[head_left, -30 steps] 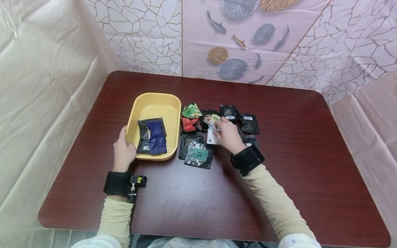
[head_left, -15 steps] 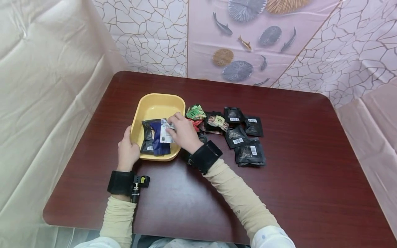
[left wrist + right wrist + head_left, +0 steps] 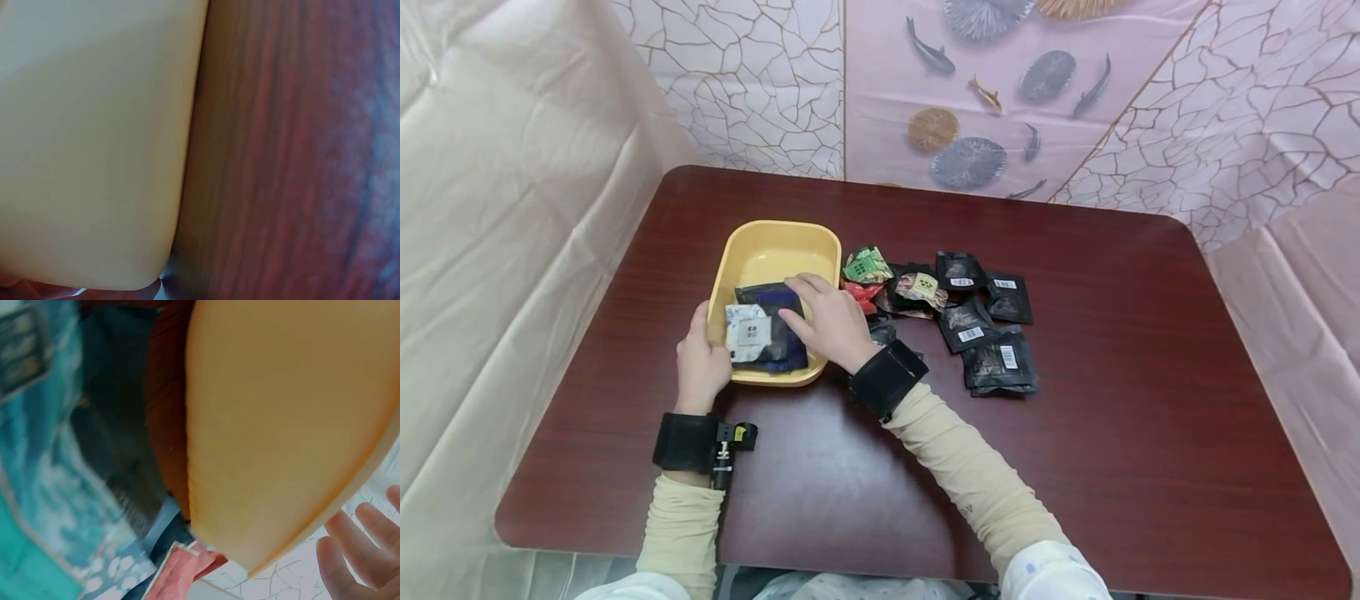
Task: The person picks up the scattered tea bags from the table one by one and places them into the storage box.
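A yellow plastic tray (image 3: 778,252) sits on the left half of the table. My left hand (image 3: 702,367) grips its near left side; in the left wrist view, the tray's outer wall (image 3: 94,156) fills most of the left. Inside lie dark sachets, a dark blue packet (image 3: 793,357) and, on top, a white patterned sachet (image 3: 749,333). My right hand (image 3: 833,321) is over the tray's right rim, fingers spread and holding nothing. Its fingers (image 3: 359,550) show loose beyond the tray in the right wrist view.
Right of the tray lie a green packet (image 3: 867,265), a red packet (image 3: 862,295) and a food-printed packet (image 3: 921,287). Several black sachets (image 3: 1002,360) with barcode labels spread further right. Sachets beneath my right wrist are partly covered.
My right hand picked the white sachet from the pile, carried it left into the tray and let it go atop the other packets. The left hand has stayed on the tray.
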The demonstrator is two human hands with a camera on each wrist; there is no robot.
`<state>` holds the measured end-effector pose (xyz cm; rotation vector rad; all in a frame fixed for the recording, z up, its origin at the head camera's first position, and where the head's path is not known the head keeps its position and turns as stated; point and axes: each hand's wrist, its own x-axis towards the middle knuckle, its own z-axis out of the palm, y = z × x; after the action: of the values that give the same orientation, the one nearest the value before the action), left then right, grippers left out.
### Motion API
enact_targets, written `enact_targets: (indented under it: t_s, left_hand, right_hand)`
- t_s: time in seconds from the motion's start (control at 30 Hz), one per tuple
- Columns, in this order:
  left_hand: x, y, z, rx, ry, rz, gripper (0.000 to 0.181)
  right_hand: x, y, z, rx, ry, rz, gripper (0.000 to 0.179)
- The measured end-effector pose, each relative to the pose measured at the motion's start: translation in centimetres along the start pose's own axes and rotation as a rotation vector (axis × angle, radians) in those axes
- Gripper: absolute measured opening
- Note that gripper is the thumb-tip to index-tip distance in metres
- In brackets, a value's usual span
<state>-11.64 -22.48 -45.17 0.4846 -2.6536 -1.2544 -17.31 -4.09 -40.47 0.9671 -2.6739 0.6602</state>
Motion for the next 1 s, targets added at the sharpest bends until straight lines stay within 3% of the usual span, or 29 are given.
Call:
enact_targets:
  t_s: [0.17,0.37,0.5,0.77,0.87,1.0]
  left_hand:
    - [0.0,-0.1,0.1,0.002,0.009,0.007,0.06]
    - [0.0,-0.1,0.2,-0.004,0.011,0.012,0.06]
    - [-0.1,0.1,0.0,-0.003,-0.002,0.002,0.06]
    - [-0.2,0.2,-0.2,-0.008,-0.006,0.002,0.061]
    - [-0.2,0.2,-0.2,-0.012,-0.006,0.008,0.061]
    - [-0.3,0.2,-0.2,-0.014,-0.004,0.007,0.061]
  right_hand:
    - [-0.3,1.9,-0.9,-0.03,0.069,0.044,0.041]
    - [-0.7,6.6,-2.7,-0.108,0.097,0.202,0.042]
    - [-1.0,9.1,-3.5,-0.157,0.026,0.356,0.048]
    - [-0.7,11.3,-3.5,-0.156,-0.252,0.666,0.065]
    - [-0.8,12.0,-3.2,-0.133,-0.316,0.73,0.066]
    - [-1.0,12.9,-2.5,-0.127,-0.373,0.757,0.063]
